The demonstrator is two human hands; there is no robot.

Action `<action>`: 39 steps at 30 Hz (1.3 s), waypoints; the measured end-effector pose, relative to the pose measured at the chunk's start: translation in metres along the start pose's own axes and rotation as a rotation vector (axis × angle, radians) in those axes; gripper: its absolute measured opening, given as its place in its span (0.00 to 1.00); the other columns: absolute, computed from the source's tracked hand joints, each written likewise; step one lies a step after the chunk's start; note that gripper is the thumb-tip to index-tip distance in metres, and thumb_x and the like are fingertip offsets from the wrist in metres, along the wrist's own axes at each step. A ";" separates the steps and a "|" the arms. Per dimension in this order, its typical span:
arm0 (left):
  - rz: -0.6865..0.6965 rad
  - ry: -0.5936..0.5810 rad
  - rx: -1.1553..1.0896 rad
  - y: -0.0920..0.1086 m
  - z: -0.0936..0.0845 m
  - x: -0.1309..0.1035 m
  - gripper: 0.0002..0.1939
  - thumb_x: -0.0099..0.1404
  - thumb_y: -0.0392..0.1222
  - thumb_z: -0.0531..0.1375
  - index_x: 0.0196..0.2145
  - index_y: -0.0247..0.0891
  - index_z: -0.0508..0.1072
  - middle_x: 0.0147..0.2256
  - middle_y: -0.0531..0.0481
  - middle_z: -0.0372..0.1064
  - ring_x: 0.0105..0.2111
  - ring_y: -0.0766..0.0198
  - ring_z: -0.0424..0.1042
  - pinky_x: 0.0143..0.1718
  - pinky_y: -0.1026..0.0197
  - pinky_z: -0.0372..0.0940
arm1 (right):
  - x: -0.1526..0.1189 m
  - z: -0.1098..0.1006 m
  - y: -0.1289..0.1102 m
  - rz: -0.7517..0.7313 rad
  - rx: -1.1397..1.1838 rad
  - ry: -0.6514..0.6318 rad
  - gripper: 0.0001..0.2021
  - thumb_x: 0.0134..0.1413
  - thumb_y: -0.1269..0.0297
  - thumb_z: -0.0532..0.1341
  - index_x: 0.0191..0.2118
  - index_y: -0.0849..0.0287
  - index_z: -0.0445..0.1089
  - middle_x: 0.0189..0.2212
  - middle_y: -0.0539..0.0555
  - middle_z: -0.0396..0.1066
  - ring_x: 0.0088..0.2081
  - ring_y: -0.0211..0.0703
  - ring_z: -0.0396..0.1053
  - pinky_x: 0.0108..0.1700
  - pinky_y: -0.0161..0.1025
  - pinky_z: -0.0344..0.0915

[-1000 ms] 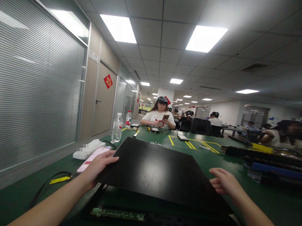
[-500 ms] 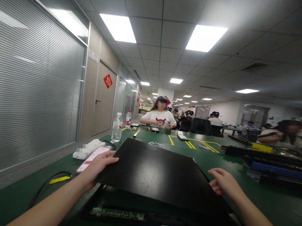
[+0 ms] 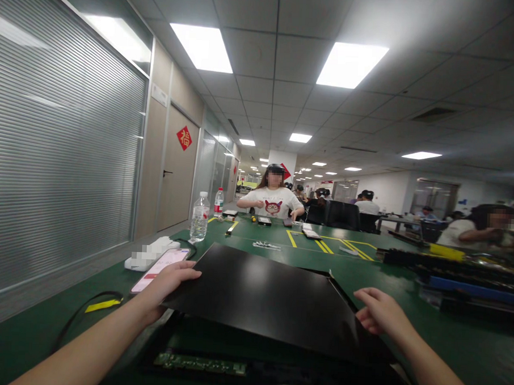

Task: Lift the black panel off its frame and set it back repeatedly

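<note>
Your left hand (image 3: 174,281) grips the black panel (image 3: 261,300) at its left edge, likely to support that side above the dark frame (image 3: 300,374) on the bench (image 3: 480,347); your right hand (image 3: 377,312) curls by the right edge, though whether it grasps I cannot tell.

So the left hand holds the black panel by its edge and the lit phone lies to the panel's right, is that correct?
Not quite: the phone lies to the panel's left, as the head view shows. The left hand does hold the black panel.
</note>
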State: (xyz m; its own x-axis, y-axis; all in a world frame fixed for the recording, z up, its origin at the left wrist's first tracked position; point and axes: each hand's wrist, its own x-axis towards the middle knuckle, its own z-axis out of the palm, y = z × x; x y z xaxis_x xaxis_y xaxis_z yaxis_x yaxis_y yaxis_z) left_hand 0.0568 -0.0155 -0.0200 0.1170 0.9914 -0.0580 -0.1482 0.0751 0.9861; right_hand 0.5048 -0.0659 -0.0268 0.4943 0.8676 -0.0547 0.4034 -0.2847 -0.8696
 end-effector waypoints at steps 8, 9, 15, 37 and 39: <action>0.038 -0.045 0.004 -0.002 0.001 -0.002 0.12 0.45 0.38 0.65 0.31 0.36 0.72 0.23 0.51 0.75 0.24 0.60 0.74 0.26 0.63 0.65 | -0.002 -0.001 -0.002 -0.015 -0.017 0.022 0.20 0.48 0.56 0.55 0.45 0.63 0.61 0.14 0.55 0.70 0.15 0.40 0.66 0.16 0.31 0.60; 0.044 -0.046 0.008 -0.003 0.001 -0.001 0.12 0.46 0.38 0.65 0.31 0.36 0.72 0.24 0.51 0.75 0.24 0.60 0.74 0.27 0.63 0.65 | -0.001 -0.002 -0.002 -0.015 -0.024 0.023 0.20 0.48 0.56 0.55 0.44 0.63 0.61 0.15 0.55 0.70 0.15 0.40 0.66 0.16 0.31 0.60; 0.053 -0.027 0.016 -0.005 0.003 -0.001 0.11 0.45 0.36 0.65 0.29 0.37 0.72 0.23 0.51 0.75 0.23 0.61 0.74 0.27 0.62 0.65 | 0.003 -0.004 0.003 -0.036 -0.074 0.040 0.20 0.48 0.55 0.54 0.44 0.63 0.62 0.16 0.55 0.70 0.16 0.41 0.67 0.17 0.33 0.61; -0.023 -0.051 0.089 -0.011 0.010 -0.002 0.17 0.44 0.40 0.65 0.34 0.34 0.70 0.24 0.50 0.76 0.24 0.59 0.74 0.27 0.61 0.65 | 0.008 -0.004 0.003 -0.156 -0.501 0.098 0.18 0.48 0.55 0.50 0.42 0.57 0.67 0.22 0.54 0.73 0.22 0.42 0.70 0.24 0.35 0.63; -0.012 -0.058 0.085 -0.014 0.008 0.000 0.18 0.44 0.41 0.65 0.35 0.34 0.70 0.25 0.49 0.76 0.25 0.58 0.75 0.28 0.61 0.65 | 0.005 -0.004 0.001 -0.187 -0.577 0.138 0.18 0.48 0.54 0.51 0.41 0.56 0.68 0.25 0.55 0.73 0.25 0.43 0.71 0.26 0.36 0.63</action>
State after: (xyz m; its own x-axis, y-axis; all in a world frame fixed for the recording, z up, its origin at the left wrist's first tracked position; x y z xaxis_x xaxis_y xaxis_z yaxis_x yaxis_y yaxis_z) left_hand 0.0667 -0.0170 -0.0323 0.1755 0.9825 -0.0627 -0.0629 0.0748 0.9952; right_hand 0.5107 -0.0633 -0.0255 0.4545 0.8744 0.1699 0.8246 -0.3410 -0.4513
